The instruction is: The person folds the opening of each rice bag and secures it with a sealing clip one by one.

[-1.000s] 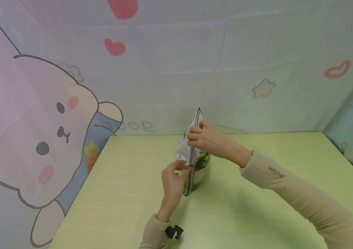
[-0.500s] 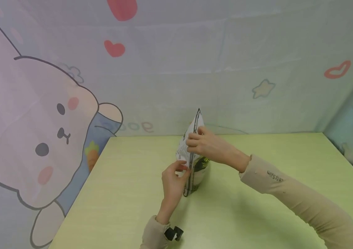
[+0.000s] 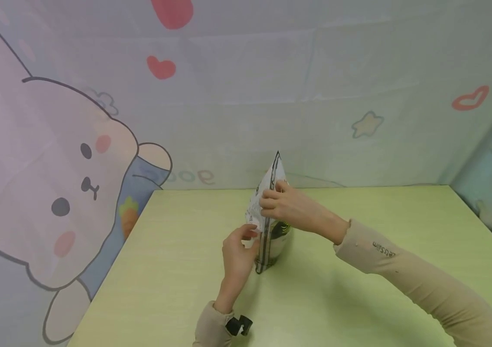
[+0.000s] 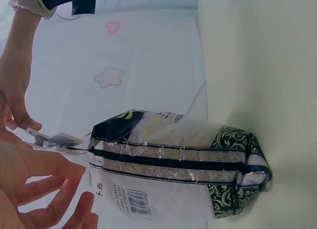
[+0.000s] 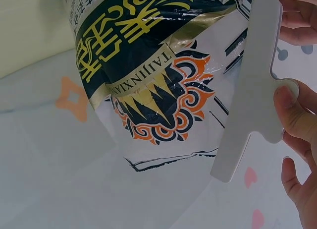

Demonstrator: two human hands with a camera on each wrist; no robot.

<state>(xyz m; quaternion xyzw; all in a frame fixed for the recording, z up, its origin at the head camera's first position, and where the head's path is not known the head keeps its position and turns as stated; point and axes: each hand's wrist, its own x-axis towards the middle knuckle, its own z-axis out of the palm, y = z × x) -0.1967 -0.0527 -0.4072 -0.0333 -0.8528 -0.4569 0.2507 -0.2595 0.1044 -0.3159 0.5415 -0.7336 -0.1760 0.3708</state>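
Observation:
A clear-windowed bag of rice (image 3: 278, 243) with dark green and white print stands upright on the table, its top narrowed to a flat edge. Across that top sits a long white bag clip (image 5: 250, 97), seen edge-on in the left wrist view. My right hand (image 3: 291, 208) pinches the clip's handle, thumb on the tab in the right wrist view. My left hand (image 3: 237, 255) is beside the bag's near edge, fingers bent loosely with a gap to the thumb. In the left wrist view its fingers (image 4: 52, 189) lie just off the bag's top, holding nothing.
The pale green table (image 3: 176, 260) runs back to a cloth backdrop (image 3: 237, 96) printed with a rabbit, hearts and a star. A black strap piece (image 3: 239, 326) is on my left wrist.
My left hand has let go of the bag's near edge and drawn slightly left. The right hand has come a little lower and nearer, staying at the bag's top.

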